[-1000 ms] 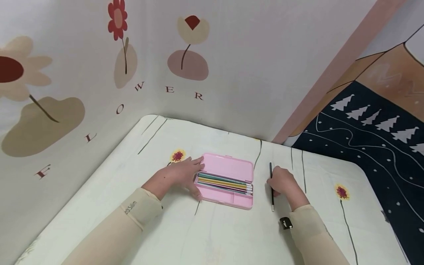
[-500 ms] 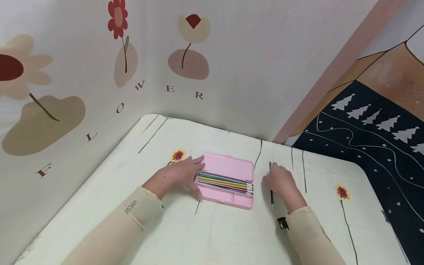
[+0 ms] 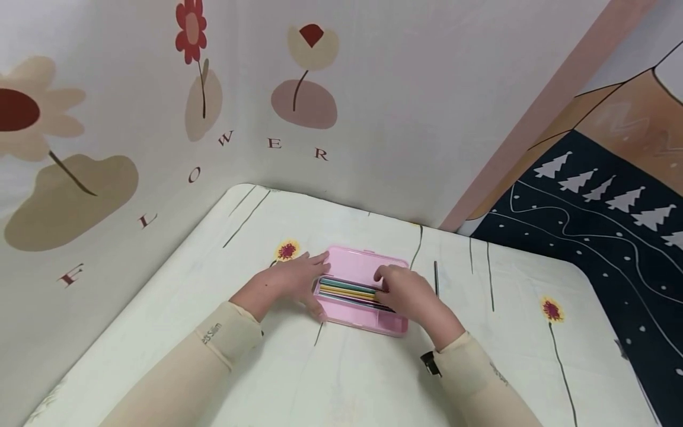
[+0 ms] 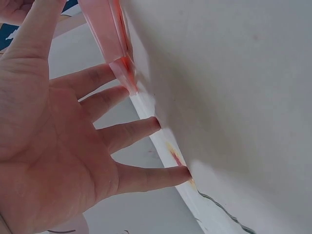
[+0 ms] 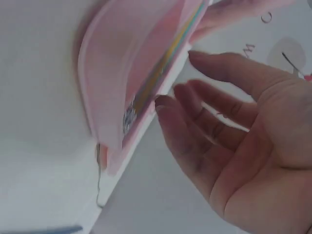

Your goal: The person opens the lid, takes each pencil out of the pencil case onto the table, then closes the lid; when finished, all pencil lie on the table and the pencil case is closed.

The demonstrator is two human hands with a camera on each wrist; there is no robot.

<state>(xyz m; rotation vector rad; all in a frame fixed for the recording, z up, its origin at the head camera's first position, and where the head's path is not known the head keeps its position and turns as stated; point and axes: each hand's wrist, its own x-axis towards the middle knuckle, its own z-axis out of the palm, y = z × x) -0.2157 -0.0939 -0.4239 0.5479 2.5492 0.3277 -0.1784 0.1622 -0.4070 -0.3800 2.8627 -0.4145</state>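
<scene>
A pink pencil case (image 3: pixel 354 267) lies with its lid raised back on the cloth-covered table. Several pencils (image 3: pixel 344 292) in teal, yellow and dark tones lie side by side in it. My left hand (image 3: pixel 293 281) spreads its straight fingers at the case's left end, and in the left wrist view some fingertips touch the table. Over the right end of the pencils is my right hand (image 3: pixel 409 295), its fingers bent loosely. In the right wrist view its thumb and fingers stand apart with nothing between them. A dark pencil (image 3: pixel 436 279) lies right of the case, partly hidden by that hand.
The table is spread with a white flower-printed cloth (image 3: pixel 331 379). Behind it and at the left hangs a pale backdrop (image 3: pixel 395 118) with printed flowers and letters. A dark tree-patterned cloth (image 3: pixel 603 255) is at the right.
My right hand has released the dark pencil on the table and moved left over the pencils in the case. My left hand has stayed in place.
</scene>
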